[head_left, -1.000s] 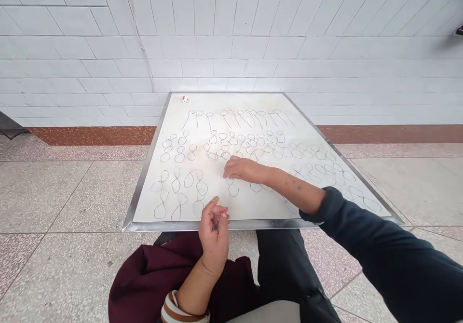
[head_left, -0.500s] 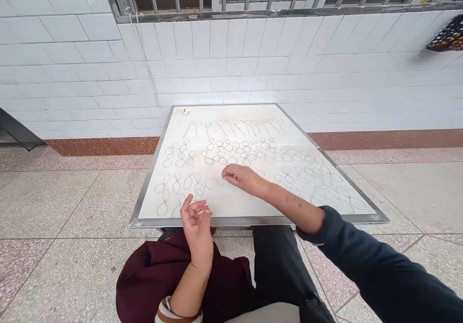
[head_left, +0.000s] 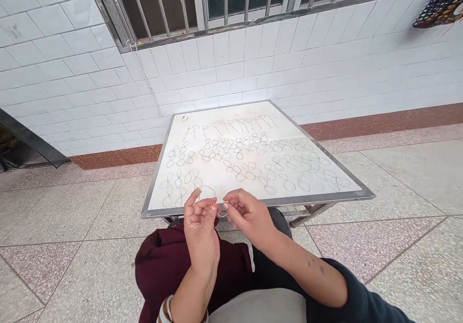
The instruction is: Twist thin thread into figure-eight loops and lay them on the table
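Close together over the table's near edge, both hands are on a thin wire [head_left: 223,215], which curves in a loop below the fingertips. My left hand [head_left: 201,229] is closed, palm up, with thumb and fingers pinching it; a tan wrap covers one fingertip. From the other side, the bent fingers of my right hand [head_left: 251,217] pinch it too. Part of the wire is hidden by the fingers. Beyond the hands, many thin wire loops [head_left: 246,170], mostly figure-eights, lie in rows on the white table [head_left: 260,201]. Single loops with straight tails [head_left: 238,124] lie farther back.
A small red-and-white object [head_left: 184,118] sits at the table's far left corner. Behind the table stands a white tiled wall [head_left: 224,79] with barred windows [head_left: 226,5]. A patterned bag [head_left: 437,12] hangs at upper right. Dark red cloth [head_left: 162,265] covers my left leg.
My right hand has drawn back from mid-table to meet my left hand, and a wire now shows between them. The left hand has hardly moved; the view has tilted.
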The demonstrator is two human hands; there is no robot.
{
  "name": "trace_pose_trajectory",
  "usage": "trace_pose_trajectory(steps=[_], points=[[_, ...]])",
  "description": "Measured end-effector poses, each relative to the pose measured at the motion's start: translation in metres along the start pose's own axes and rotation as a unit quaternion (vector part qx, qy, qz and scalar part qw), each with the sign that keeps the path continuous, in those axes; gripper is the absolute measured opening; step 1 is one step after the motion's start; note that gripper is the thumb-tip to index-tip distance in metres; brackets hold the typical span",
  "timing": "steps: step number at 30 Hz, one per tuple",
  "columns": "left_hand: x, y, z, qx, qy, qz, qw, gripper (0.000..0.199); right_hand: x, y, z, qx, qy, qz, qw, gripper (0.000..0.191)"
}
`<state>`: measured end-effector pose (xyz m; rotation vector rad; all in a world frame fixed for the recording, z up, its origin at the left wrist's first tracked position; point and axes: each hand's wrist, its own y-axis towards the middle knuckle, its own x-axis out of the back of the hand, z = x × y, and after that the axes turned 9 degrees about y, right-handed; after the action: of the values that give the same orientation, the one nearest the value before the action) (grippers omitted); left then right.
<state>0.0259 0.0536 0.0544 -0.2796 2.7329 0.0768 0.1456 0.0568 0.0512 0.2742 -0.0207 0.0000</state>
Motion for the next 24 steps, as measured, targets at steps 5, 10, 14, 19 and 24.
trace_pose_trajectory(steps=[5, 10, 14, 19, 24], points=[[-0.004, -0.014, -0.007, -0.010, 0.004, 0.015, 1.000, 0.052, 0.001, -0.016, 0.011, -0.048, 0.116, 0.047, 0.991, 0.013], [-0.008, -0.023, -0.011, -0.015, 0.016, 0.030, 0.999, 0.051, 0.006, -0.026, 0.013, -0.075, 0.186, 0.064, 0.978, 0.017], [-0.009, -0.030, -0.012, -0.019, 0.039, 0.054, 0.998, 0.051, 0.011, -0.030, 0.014, -0.076, 0.191, 0.056, 0.977, 0.016], [-0.010, -0.032, -0.012, -0.032, 0.062, 0.069, 0.995, 0.051, 0.017, -0.033, 0.012, -0.063, 0.159, 0.042, 0.984, 0.013], [-0.011, -0.030, -0.014, -0.020, 0.079, 0.084, 0.993, 0.050, 0.022, -0.034, 0.010, -0.044, 0.116, 0.029, 0.992, 0.012]])
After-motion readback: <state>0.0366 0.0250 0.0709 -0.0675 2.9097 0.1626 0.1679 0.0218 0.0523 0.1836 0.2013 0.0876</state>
